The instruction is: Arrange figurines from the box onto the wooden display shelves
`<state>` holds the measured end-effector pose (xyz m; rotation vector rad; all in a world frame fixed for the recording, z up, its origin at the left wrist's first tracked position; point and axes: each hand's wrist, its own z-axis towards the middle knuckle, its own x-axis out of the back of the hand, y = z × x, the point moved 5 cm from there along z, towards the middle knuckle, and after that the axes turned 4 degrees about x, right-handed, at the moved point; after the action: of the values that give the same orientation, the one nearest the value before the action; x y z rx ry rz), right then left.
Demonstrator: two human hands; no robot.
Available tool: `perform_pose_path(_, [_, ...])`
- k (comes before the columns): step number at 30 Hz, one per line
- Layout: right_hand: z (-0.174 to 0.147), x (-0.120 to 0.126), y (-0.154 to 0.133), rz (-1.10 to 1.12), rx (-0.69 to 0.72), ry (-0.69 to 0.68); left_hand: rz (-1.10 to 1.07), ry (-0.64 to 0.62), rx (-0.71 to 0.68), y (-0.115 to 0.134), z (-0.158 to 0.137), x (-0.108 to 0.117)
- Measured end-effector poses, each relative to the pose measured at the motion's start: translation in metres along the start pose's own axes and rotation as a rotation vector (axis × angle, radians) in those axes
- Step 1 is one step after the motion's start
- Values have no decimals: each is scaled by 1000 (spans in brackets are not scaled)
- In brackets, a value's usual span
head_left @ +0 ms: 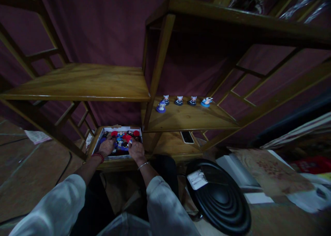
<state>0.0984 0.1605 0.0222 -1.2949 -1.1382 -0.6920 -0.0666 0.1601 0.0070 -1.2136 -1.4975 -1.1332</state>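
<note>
A shallow white box (121, 128) on the lowest shelf holds several small figurines (120, 141) in red, blue and purple. My left hand (107, 146), with a red bead bracelet at the wrist, reaches into the box's left side. Its fingers curl down beside a purple figurine, and what they hold, if anything, is hidden. At the box's right side my right hand (136, 149) is closed, its thumb and fingers pinching a small figurine (130, 143) that shows whitish at the fingertips.
On the middle shelf (191, 120) to the right, several figurines stand on round bases, one purple figurine (161, 106) in front. A phone (187, 137) lies on the shelf below. Wooden uprights (159, 70) divide the rack. A black ridged round object (219, 194) stands near my right knee.
</note>
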Motion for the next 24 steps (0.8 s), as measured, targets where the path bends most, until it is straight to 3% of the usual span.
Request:
perform_pose_path(18, [-1, 1, -1, -2, -3, 16, 28, -29, 44, 3, -3, 5])
perform_pose_path(24, [1, -1, 0, 6, -20, -14, -96, -37, 82, 1, 0, 3])
